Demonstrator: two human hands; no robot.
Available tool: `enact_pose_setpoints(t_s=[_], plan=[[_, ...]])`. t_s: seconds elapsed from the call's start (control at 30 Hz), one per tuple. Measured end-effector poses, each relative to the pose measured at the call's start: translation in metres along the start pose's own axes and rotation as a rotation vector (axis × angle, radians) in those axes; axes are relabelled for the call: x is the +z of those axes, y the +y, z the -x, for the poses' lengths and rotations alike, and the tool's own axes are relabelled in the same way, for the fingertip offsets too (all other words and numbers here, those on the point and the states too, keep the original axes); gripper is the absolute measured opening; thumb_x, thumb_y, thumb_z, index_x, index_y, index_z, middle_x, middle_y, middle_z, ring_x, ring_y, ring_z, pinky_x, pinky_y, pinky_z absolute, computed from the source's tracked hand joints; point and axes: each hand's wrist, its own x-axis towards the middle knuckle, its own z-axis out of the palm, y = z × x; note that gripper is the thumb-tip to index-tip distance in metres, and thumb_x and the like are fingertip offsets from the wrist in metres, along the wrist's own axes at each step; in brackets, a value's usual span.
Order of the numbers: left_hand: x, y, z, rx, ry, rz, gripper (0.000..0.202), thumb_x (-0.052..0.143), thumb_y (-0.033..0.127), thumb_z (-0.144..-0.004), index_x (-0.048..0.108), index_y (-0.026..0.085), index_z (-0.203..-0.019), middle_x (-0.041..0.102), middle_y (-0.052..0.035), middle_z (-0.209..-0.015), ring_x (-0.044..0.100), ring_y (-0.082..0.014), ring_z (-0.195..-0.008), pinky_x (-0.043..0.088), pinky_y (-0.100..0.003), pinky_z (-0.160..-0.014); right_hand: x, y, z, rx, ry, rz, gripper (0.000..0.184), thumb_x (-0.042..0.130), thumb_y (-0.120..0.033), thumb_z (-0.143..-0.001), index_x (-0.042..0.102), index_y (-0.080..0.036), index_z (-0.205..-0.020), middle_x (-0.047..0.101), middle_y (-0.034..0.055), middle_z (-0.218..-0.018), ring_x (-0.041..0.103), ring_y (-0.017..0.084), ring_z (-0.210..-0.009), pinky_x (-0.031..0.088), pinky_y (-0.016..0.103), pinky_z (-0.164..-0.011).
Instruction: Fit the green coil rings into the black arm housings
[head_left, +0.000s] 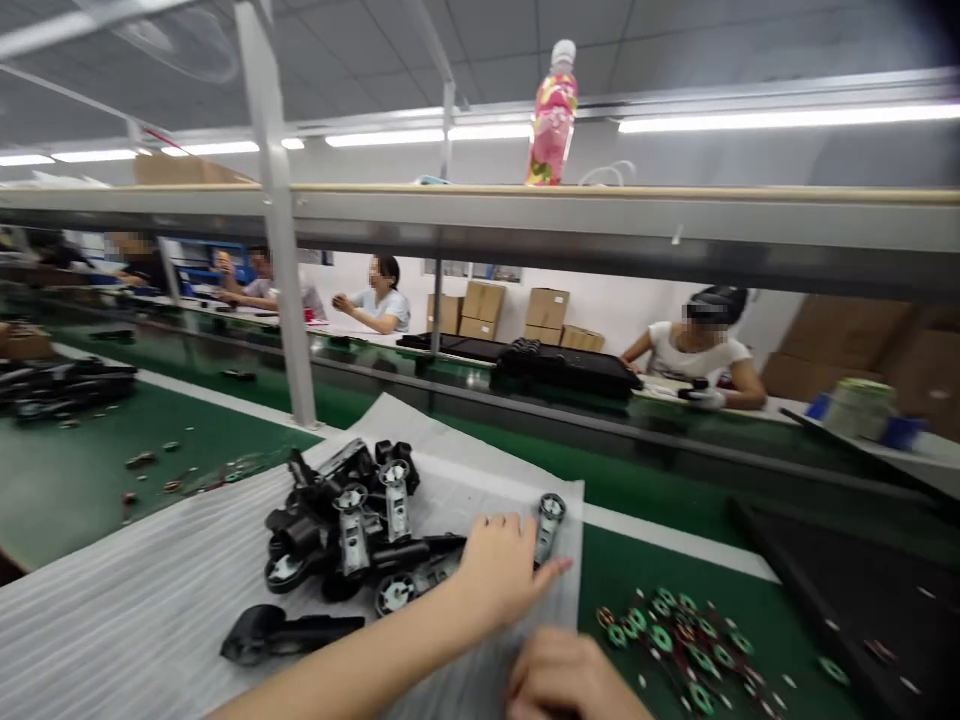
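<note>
The left hand lies spread on a white ribbed foam sheet, just beside a heap of black plastic wheeled parts; the right hand curls below, its grip hidden.

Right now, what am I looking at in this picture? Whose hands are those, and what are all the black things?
This picture comes from a camera worn on a person's head, so you see what they see. There is no robot here: those are the person's own bare hands. The left hand lies open on a white foam sheet, its fingertips close to a black part with a metal middle, and holds nothing that shows. The right hand is at the bottom edge, partly cut off. More black parts are heaped on the foam. Beside it, green rings lie on a green conveyor belt. Across the belt, another person is at work.
</note>
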Motion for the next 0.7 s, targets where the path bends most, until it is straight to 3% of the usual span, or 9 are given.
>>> enact_pose_setpoints(t_s=[0.03, 0.07, 0.17, 0.3, 0.37, 0.47, 0.57, 0.63, 0.7], plan=[[0.001, 0.006, -0.010, -0.031, -0.009, 0.009, 0.066, 0.025, 0.062, -0.089, 0.057, 0.011, -0.116, 0.064, -0.0191, -0.106, 0.060, -0.0366, -0.098, 0.044, -0.050, -0.084, -0.008, 0.010, 0.000, 0.062, 0.056, 0.016, 0.037, 0.042, -0.033, -0.096, 0.061, -0.018, -0.068, 0.062, 0.0008, -0.067, 0.059, 0.014, -0.067, 0.048, 0.028, -0.064], [0.003, 0.011, -0.019, -0.058, -0.023, 0.018, 0.066, 0.025, 0.062, -0.089, 0.057, 0.009, -0.114, 0.064, -0.0206, -0.105, 0.061, -0.0371, -0.096, 0.045, -0.049, -0.082, -0.018, 0.020, 0.002, 0.211, 0.185, 0.071, 0.047, 0.038, -0.036, -0.096, 0.056, -0.019, -0.057, 0.058, 0.0010, -0.058, 0.056, 0.014, -0.061, 0.046, 0.028, -0.062], [0.012, 0.020, -0.044, -0.121, -0.057, 0.054, 0.062, 0.032, 0.059, -0.089, 0.056, 0.008, -0.114, 0.064, -0.0205, -0.105, 0.062, -0.0351, -0.097, 0.046, -0.048, -0.081, -0.051, 0.049, 0.015, 0.436, 0.329, 0.144, 0.041, 0.033, -0.037, -0.097, 0.061, -0.019, -0.074, 0.063, 0.0048, -0.072, 0.058, 0.018, -0.069, 0.044, 0.031, -0.066], [0.023, 0.020, -0.069, -0.179, -0.066, 0.136, 0.045, 0.049, 0.048, -0.088, 0.055, 0.013, -0.115, 0.062, -0.0110, -0.108, 0.061, -0.0237, -0.098, 0.046, -0.046, -0.087, -0.071, 0.065, 0.035, 0.552, 0.229, 0.167, 0.023, 0.053, -0.043, -0.087, 0.064, -0.023, -0.092, 0.064, 0.0018, -0.078, 0.060, 0.020, -0.074, 0.046, 0.029, -0.064], [0.028, 0.017, -0.077, -0.185, -0.053, 0.203, 0.038, 0.053, 0.042, -0.088, 0.055, 0.014, -0.114, 0.062, -0.0080, -0.107, 0.060, -0.0210, -0.097, 0.046, -0.045, -0.089, -0.065, 0.063, 0.037, 0.598, 0.114, 0.213, 0.019, 0.063, -0.040, -0.080, 0.066, -0.024, -0.090, 0.064, 0.0016, -0.077, 0.059, 0.022, -0.079, 0.046, 0.031, -0.067], [0.034, 0.010, -0.083, -0.156, -0.012, 0.354, 0.034, 0.053, 0.038, -0.088, 0.053, 0.013, -0.112, 0.063, -0.0097, -0.099, 0.061, -0.0248, -0.095, 0.044, -0.047, -0.087, -0.050, 0.055, 0.033, 0.647, 0.015, 0.275, 0.005, 0.063, -0.022, -0.078, 0.067, -0.022, -0.081, 0.065, 0.0039, -0.079, 0.058, 0.026, -0.081, 0.043, 0.037, -0.071], [0.043, 0.005, -0.084, -0.088, 0.045, 0.578, 0.031, 0.050, 0.036, -0.088, 0.046, 0.016, -0.111, 0.064, -0.0102, -0.094, 0.062, -0.0269, -0.093, 0.044, -0.042, -0.083, -0.050, 0.050, 0.029, 0.660, 0.007, 0.271, 0.015, 0.055, -0.012, -0.079, 0.066, -0.022, -0.077, 0.065, 0.0036, -0.077, 0.059, 0.024, -0.078, 0.044, 0.037, -0.071], [0.049, 0.004, -0.084, -0.048, 0.072, 0.762, 0.030, 0.045, 0.039, -0.090, 0.041, 0.019, -0.111, 0.063, -0.0076, -0.093, 0.062, -0.0221, -0.085, 0.046, -0.034, -0.076, -0.059, 0.050, 0.030, 0.651, 0.032, 0.180, 0.015, 0.053, -0.015, -0.083, 0.065, -0.024, -0.084, 0.065, 0.0016, -0.079, 0.060, 0.020, -0.077, 0.046, 0.033, -0.070], [0.055, 0.008, -0.084, -0.017, 0.056, 0.950, 0.035, 0.039, 0.048, -0.090, 0.038, 0.019, -0.110, 0.062, -0.0043, -0.085, 0.061, -0.0160, -0.066, 0.046, -0.027, -0.062, -0.068, 0.054, 0.033, 0.630, 0.120, 0.103, 0.016, 0.050, -0.021, -0.088, 0.063, -0.027, -0.094, 0.066, 0.0008, -0.088, 0.061, 0.018, -0.080, 0.048, 0.029, -0.069]])
